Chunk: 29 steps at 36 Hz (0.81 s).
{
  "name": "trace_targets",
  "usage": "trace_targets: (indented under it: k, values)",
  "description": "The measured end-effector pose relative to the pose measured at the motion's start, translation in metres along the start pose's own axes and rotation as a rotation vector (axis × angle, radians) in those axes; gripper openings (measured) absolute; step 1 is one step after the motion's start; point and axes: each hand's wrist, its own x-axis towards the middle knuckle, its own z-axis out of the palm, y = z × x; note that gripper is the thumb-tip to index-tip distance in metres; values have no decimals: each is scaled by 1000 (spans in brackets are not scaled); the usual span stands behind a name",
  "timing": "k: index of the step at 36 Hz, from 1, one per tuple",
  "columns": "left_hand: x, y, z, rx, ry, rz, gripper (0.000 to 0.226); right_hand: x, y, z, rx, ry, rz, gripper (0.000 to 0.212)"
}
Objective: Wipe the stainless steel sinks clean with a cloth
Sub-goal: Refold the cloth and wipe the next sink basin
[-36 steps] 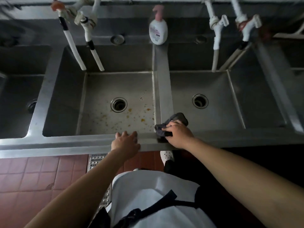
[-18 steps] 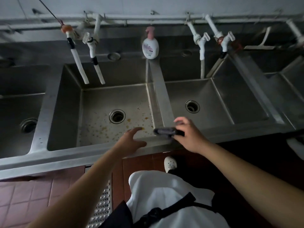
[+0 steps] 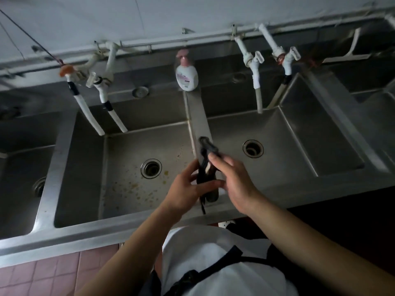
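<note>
A white soap bottle (image 3: pixel 186 75) with a pink pump stands upright on the back ledge. White taps (image 3: pixel 98 81) with hoses hang at the left, another pair of taps (image 3: pixel 254 60) at the right, all fed from a pipe (image 3: pixel 136 50) along the pale wall (image 3: pixel 192 11). Pink floor tiles (image 3: pixel 49 274) show at lower left.

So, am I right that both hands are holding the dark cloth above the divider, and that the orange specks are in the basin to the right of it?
Not quite. The head view shows the orange specks in the basin to the left of the divider, not the right. The rest holds: the left hand and right hand both hold the dark cloth above the divider.
</note>
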Motion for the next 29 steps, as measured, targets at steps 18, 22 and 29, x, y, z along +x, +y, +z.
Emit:
trace_targets:
  k: [18, 22, 29]
  values:
    - [84, 2, 55, -135, 628, -334, 10, 76, 52, -114, -131, -157, 392, 58]
    - [109, 2, 57, -253, 671, -299, 24, 111, 54, -130, -61, -143, 431, 38]
    - [146, -37, 33, -126, 895, -493, 30, 181, 57, -127, -537, 0, 251, 50]
